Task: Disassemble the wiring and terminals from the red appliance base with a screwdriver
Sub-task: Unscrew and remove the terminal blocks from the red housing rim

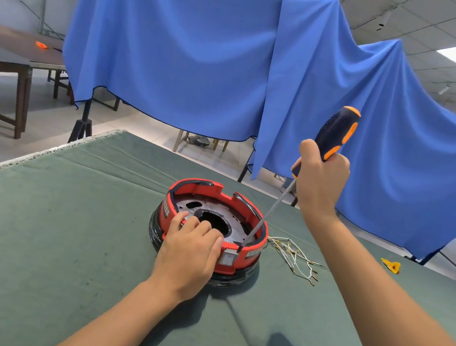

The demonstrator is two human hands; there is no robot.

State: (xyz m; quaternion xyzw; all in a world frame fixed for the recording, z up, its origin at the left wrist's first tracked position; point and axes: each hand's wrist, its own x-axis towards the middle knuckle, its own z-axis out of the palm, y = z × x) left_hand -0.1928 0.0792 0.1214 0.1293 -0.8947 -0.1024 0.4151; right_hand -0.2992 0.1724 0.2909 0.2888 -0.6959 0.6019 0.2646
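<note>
The red appliance base [250, 256], round with a black lower rim and a metal plate inside, sits upside down on the green cloth. My left hand [191, 251] rests on its near rim, fingers curled over the edge into the inside. My right hand [321, 175] grips a screwdriver [336, 132] by its dark blue and orange handle. The long shaft slants down and its tip sits at the inner near rim, just above a white switch [228, 259]. A bundle of white wires with brass terminals [295, 257] lies loose on the cloth right of the base.
The green cloth [65, 238] covers the table, whose far-left edge runs diagonally. A small yellow object [391, 265] lies at the far right. A blue sheet [208, 52] hangs behind the table. Brown tables [9, 54] stand at the left.
</note>
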